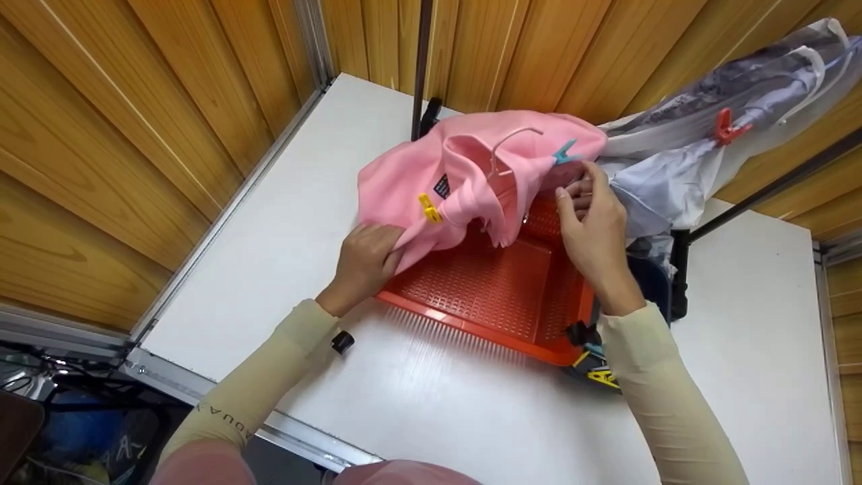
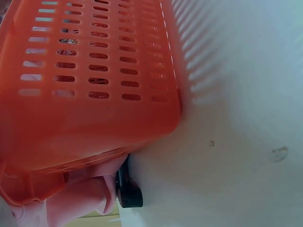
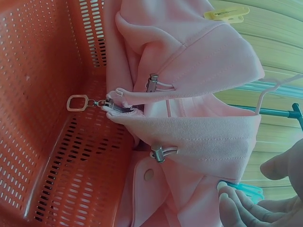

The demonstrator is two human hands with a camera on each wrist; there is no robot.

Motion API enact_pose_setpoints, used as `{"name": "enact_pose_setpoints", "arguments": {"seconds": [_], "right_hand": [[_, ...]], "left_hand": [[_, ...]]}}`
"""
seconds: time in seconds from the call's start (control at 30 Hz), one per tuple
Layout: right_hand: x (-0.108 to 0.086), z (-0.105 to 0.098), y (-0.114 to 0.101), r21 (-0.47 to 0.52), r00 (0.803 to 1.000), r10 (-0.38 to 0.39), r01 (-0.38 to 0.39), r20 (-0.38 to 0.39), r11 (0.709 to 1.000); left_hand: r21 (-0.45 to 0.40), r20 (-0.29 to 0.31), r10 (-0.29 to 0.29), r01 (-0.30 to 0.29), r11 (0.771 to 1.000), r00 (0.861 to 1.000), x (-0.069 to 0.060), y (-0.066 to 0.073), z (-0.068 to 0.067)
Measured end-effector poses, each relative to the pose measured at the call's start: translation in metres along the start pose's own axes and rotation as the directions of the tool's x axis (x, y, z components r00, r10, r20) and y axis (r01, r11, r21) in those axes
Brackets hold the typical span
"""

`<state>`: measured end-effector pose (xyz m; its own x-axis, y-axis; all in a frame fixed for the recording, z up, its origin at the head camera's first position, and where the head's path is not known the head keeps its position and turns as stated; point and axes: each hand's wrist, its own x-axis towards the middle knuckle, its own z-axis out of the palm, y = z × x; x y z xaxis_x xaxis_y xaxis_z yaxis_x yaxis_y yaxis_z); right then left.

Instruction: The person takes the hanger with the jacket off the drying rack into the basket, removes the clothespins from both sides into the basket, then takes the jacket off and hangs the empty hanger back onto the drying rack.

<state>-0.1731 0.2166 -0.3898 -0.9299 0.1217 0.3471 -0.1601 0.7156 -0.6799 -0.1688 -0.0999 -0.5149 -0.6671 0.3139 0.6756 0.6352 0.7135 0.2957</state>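
The left hand [image 1: 366, 259] is closed around a bit of the pink jacket [image 1: 399, 180], which lies over the back of a red basket [image 1: 471, 289] on the white tabletop [image 1: 431, 397]. The right hand [image 1: 598, 229] has its thumb and fingers apart, right by the jacket's blue clip [image 1: 564, 153].

A white tabletop [image 1: 431, 411] carries everything, with a red basket [image 1: 471, 330] standing near its middle. From the basket, a dark container [image 1: 652, 286] sits just beside it toward four o'clock; black stand feet rest at three o'clock [image 1: 679, 296] and, by the far edge, eleven o'clock [image 1: 429, 121].
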Motion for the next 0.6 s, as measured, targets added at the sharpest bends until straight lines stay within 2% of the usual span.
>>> {"name": "enact_pose_setpoints", "arguments": {"seconds": [0.3,0.6], "right_hand": [[0.007,-0.001,-0.002,-0.005,0.999,0.028,-0.028,0.029,1.0],[0.015,-0.001,-0.005,-0.055,0.999,0.011,-0.008,0.051,0.998]], "left_hand": [[0.006,0.019,-0.002,0.002,1.0,1.0,0.0,-0.001,0.0],[-0.016,0.003,0.004,-0.004,1.0,1.0,0.0,0.0,-0.001]]}}
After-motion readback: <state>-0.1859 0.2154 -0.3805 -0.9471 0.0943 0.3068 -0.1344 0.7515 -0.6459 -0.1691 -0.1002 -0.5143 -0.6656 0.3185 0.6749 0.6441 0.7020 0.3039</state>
